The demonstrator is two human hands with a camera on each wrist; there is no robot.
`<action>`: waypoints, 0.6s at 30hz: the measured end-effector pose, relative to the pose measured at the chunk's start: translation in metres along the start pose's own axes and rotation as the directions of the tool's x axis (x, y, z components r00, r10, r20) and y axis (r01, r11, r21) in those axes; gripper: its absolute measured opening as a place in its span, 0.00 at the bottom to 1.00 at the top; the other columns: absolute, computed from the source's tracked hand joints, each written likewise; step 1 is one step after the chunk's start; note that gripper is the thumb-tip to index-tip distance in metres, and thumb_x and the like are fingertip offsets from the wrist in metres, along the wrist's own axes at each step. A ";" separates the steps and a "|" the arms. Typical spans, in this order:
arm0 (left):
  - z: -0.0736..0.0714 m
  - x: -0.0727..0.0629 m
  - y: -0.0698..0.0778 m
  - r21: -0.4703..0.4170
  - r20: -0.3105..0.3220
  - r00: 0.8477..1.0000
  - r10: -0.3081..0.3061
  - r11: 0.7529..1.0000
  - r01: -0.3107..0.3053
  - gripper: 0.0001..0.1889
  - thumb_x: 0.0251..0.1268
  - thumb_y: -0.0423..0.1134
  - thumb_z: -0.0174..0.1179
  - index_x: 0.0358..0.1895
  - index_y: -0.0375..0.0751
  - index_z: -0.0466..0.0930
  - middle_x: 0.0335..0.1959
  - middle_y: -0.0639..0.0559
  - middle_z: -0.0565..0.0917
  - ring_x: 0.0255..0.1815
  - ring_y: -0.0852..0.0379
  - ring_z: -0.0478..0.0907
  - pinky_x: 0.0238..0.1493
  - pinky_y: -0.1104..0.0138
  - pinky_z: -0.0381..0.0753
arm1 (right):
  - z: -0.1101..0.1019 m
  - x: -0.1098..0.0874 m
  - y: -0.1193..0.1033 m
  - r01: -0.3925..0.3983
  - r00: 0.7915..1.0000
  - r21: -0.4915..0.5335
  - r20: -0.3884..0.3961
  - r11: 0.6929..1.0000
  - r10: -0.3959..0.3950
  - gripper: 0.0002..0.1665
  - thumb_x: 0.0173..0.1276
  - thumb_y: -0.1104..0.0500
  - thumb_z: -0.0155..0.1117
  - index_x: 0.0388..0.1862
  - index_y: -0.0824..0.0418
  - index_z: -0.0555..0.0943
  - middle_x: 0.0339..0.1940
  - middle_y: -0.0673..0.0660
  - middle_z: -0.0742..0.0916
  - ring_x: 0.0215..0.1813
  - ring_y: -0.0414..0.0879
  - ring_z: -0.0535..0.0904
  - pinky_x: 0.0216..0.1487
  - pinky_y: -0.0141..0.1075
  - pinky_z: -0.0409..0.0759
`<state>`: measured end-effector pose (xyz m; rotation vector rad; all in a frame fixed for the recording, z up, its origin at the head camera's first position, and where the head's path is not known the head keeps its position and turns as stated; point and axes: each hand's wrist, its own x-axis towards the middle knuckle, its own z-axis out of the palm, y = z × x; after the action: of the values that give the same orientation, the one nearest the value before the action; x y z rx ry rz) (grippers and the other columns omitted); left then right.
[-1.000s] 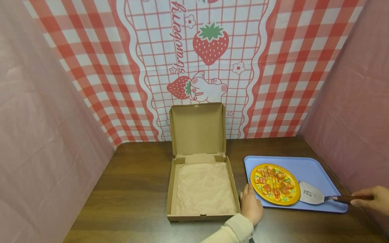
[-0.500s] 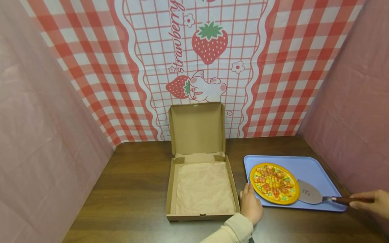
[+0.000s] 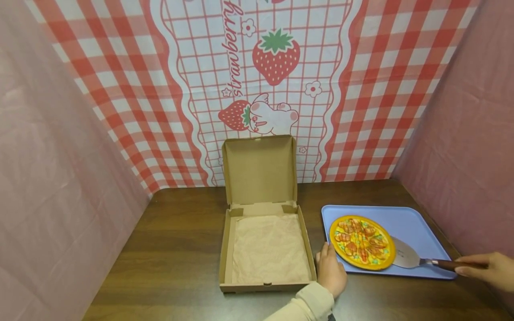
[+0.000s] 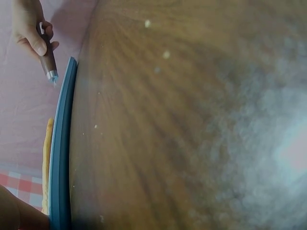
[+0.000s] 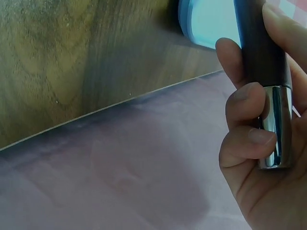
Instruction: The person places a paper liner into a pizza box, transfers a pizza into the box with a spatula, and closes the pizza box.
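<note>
A round toy pizza (image 3: 362, 243) with a yellow crust lies on the left part of a blue tray (image 3: 417, 223). My left hand (image 3: 331, 274) rests at the tray's left rim, fingers reaching forward by the pizza's edge; its thumb is hidden. My right hand (image 3: 491, 269) grips the dark wooden handle (image 5: 261, 43) of a pizza server (image 3: 406, 255), a wide metal blade. The blade's front end is hidden under the pizza's right edge. In the right wrist view, fingers (image 5: 244, 103) curl round the handle and its metal end cap.
Left of the tray, an open cardboard pizza box (image 3: 225, 267) stands with its lid (image 3: 260, 171) upright and crumpled brown paper (image 3: 269, 249) inside. A checkered strawberry cloth (image 3: 277, 58) hangs behind the wooden table (image 3: 180, 249). Pink cloth (image 3: 462, 133) hangs at both sides.
The right hand has moved slightly left with the pizza server, and more of its blade has gone under the pizza. The left hand has stayed at the tray's rim.
</note>
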<state>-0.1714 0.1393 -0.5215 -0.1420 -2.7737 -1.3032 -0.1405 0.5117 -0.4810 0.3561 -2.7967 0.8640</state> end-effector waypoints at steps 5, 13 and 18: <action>0.001 0.000 -0.001 0.014 -0.015 1.000 0.016 1.000 -0.016 0.24 0.59 0.30 0.61 0.62 0.32 0.76 0.65 0.40 0.75 0.59 0.47 0.72 0.60 0.65 0.73 | 0.002 0.003 -0.003 -0.075 0.995 -0.070 0.053 0.995 0.079 0.04 0.56 0.61 0.74 0.30 0.52 0.89 0.22 0.35 0.80 0.27 0.25 0.63 0.24 0.26 0.61; 0.000 0.001 -0.001 0.014 -0.002 1.000 -0.004 1.000 0.004 0.24 0.60 0.30 0.60 0.62 0.33 0.76 0.66 0.40 0.75 0.59 0.47 0.72 0.60 0.65 0.73 | 0.004 0.014 -0.013 -0.145 0.968 -0.222 0.170 0.964 0.184 0.25 0.62 0.53 0.71 0.41 0.77 0.84 0.31 0.63 0.87 0.27 0.28 0.66 0.27 0.27 0.69; 0.000 0.000 -0.001 0.004 0.008 1.000 -0.015 1.000 0.015 0.24 0.61 0.30 0.60 0.62 0.33 0.75 0.66 0.41 0.74 0.60 0.47 0.71 0.61 0.65 0.73 | 0.009 0.016 -0.017 -0.079 0.986 -0.234 0.124 0.969 0.110 0.20 0.58 0.54 0.74 0.36 0.72 0.86 0.25 0.54 0.86 0.26 0.28 0.64 0.25 0.28 0.67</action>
<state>-0.1717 0.1392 -0.5222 -0.1270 -2.7886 -1.3033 -0.1516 0.4904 -0.4752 0.2546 -3.0204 0.5441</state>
